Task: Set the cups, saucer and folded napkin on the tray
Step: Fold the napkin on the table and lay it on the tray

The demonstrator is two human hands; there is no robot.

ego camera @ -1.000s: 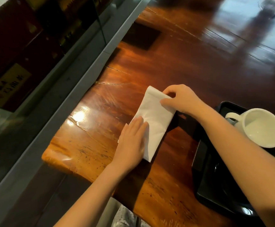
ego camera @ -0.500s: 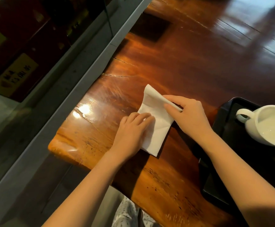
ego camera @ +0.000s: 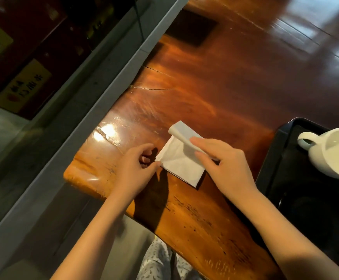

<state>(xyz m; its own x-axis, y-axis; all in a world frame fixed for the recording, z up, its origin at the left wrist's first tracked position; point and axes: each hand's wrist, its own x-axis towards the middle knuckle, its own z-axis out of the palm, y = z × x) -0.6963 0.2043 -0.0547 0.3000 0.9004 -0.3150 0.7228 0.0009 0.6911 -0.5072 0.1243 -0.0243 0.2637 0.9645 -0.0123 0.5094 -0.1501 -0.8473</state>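
A white paper napkin [ego camera: 177, 161] lies on the glossy wooden table [ego camera: 215, 93] near its left corner. My right hand [ego camera: 221, 164] holds the napkin's far end and curls it over toward me. My left hand [ego camera: 138, 168] pinches the napkin's near left corner against the wood. A black tray [ego camera: 281, 178] sits at the right edge of view, with a white cup [ego camera: 334, 152] standing on it, handle pointing left. A dark round shape, possibly a saucer [ego camera: 314, 211], lies on the tray's near part, hard to make out.
The table's left edge runs beside a grey ledge [ego camera: 96, 110] and a glass-fronted cabinet [ego camera: 33, 57] with yellow labels. A dark square recess [ego camera: 191, 31] is in the tabletop far off. My lap in patterned cloth [ego camera: 160, 261] shows below the table edge.
My right hand has lifted the napkin's far end and folded it back toward me. My left hand slid off the napkin's top to pinch its left corner. The camera shifted left.
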